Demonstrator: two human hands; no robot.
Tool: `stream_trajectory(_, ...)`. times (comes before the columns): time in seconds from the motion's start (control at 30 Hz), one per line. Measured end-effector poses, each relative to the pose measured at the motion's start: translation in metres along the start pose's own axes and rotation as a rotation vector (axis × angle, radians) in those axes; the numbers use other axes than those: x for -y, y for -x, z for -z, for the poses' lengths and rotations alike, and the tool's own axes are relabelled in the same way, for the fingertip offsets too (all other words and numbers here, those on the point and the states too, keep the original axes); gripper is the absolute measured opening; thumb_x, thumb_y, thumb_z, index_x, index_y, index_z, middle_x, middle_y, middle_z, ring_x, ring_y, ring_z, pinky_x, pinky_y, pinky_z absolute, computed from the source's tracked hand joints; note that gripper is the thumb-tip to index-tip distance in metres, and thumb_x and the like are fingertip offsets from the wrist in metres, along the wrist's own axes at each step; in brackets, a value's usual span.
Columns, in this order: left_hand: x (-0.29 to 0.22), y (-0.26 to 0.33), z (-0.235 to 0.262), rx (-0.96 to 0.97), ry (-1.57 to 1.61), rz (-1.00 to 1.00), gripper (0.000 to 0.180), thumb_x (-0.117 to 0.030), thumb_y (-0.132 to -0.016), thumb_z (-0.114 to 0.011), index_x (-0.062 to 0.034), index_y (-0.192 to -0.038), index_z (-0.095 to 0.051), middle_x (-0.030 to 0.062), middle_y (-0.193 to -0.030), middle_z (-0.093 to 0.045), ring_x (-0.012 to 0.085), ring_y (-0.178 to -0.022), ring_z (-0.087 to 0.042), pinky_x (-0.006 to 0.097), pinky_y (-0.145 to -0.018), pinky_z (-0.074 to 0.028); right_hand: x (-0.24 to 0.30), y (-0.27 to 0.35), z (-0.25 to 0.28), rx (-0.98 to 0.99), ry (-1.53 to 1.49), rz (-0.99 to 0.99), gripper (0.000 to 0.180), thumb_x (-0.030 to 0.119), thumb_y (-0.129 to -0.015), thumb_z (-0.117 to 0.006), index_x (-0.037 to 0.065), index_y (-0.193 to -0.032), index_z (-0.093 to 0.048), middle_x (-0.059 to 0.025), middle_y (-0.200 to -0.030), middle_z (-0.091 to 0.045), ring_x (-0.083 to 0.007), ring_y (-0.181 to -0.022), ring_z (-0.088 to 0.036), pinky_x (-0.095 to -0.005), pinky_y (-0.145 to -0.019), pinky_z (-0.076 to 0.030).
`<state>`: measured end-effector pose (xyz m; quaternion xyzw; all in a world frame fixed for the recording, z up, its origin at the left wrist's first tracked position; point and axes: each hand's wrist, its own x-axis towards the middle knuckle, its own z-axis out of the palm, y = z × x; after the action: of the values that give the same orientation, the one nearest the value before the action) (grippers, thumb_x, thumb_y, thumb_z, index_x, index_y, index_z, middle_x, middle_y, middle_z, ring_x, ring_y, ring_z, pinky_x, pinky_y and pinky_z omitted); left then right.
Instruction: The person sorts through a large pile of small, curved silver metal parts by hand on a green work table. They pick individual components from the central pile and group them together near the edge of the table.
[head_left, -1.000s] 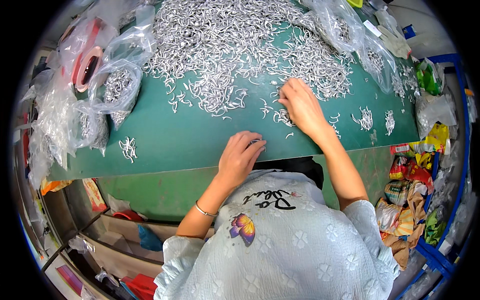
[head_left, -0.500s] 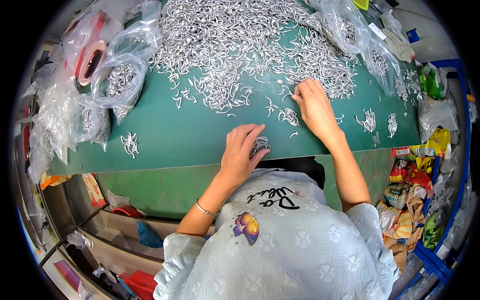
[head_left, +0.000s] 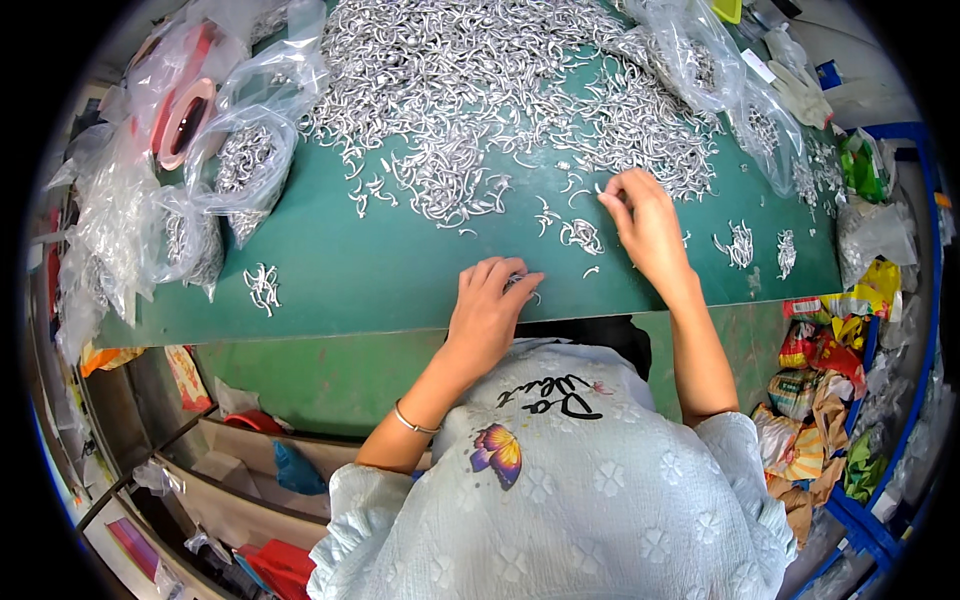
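Right hand [head_left: 648, 228] pinches curved metal piece [head_left: 599, 188]; left hand [head_left: 488, 308] cups cluster [head_left: 516, 283], grip unclear. Small piles [head_left: 739, 246] set apart; bulk in far heap [head_left: 455, 60].

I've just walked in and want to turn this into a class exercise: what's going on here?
A person is handling small metal pieces at a green table. The left hand cups over a clump near the front edge. The right hand is raised near the big heap and seems to pinch one curved piece. Small piles lie to both sides, with filled clear bags further out.
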<state>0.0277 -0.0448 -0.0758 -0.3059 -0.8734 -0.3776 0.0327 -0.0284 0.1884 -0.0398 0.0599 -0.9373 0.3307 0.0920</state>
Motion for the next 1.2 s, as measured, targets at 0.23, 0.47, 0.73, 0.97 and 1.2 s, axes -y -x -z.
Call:
stream_trajectory(0.23,0.0,-0.002,0.001,-0.014,0.026,0.02,0.033,0.001,-0.077,-0.063,-0.0063,-0.109,-0.065,0.0074,-0.105,-0.056,0.0265,-0.099,-0.053,0.038,-0.083,-0.039,-0.016,-0.002,0.004,0.158,0.073,0.09,0.016,0.008,-0.078,-0.071,0.001,-0.082,-0.057,-0.0125,-0.083,-0.058,-0.0327,-0.084,-0.055,-0.0414,-0.076,-0.044)
stream_trajectory(0.47,0.002,-0.004,0.002,-0.031,0.037,0.033,0.032,0.0,-0.077,-0.064,-0.0057,-0.109,-0.064,0.0077,-0.104,-0.057,0.0266,-0.098,-0.053,0.038,-0.08,-0.04,-0.013,-0.012,-0.023,0.068,0.15,0.13,0.014,0.007,-0.078,-0.069,0.003,-0.085,-0.058,-0.0122,-0.09,-0.054,-0.0312,-0.093,-0.052,-0.0425,-0.081,-0.042)
stream_trajectory(0.73,0.008,0.002,0.0,-0.115,0.059,0.021,0.037,-0.003,-0.077,-0.067,-0.0045,-0.114,-0.06,0.01,-0.106,-0.057,0.0289,-0.098,-0.054,0.04,-0.08,-0.041,0.03,-0.001,-0.015,0.068,-0.061,0.193,0.006,0.003,-0.081,-0.064,0.002,-0.085,-0.058,-0.0151,-0.079,-0.058,-0.0357,-0.08,-0.055,-0.0439,-0.072,-0.045)
stream_trajectory(0.97,0.002,0.0,0.004,-0.164,-0.039,0.068,0.046,-0.004,-0.076,-0.069,-0.0065,-0.12,-0.057,0.011,-0.125,-0.052,0.0299,-0.12,-0.047,0.041,-0.091,-0.039,0.041,-0.001,-0.029,0.403,-0.155,0.306,0.01,0.005,-0.08,-0.066,0.002,-0.086,-0.06,-0.0112,-0.089,-0.059,-0.032,-0.089,-0.054,-0.0409,-0.08,-0.043)
stream_trajectory(1.2,0.007,0.0,0.002,-0.071,-0.035,0.019,0.033,-0.005,-0.077,-0.069,-0.0064,-0.109,-0.064,0.0061,-0.106,-0.057,0.0271,-0.104,-0.054,0.04,-0.087,-0.039,0.038,-0.026,-0.059,0.133,0.028,0.448,0.029,0.012,-0.08,-0.07,0.006,-0.106,-0.061,-0.0076,-0.11,-0.058,-0.029,-0.099,-0.052,-0.0439,-0.089,-0.041)
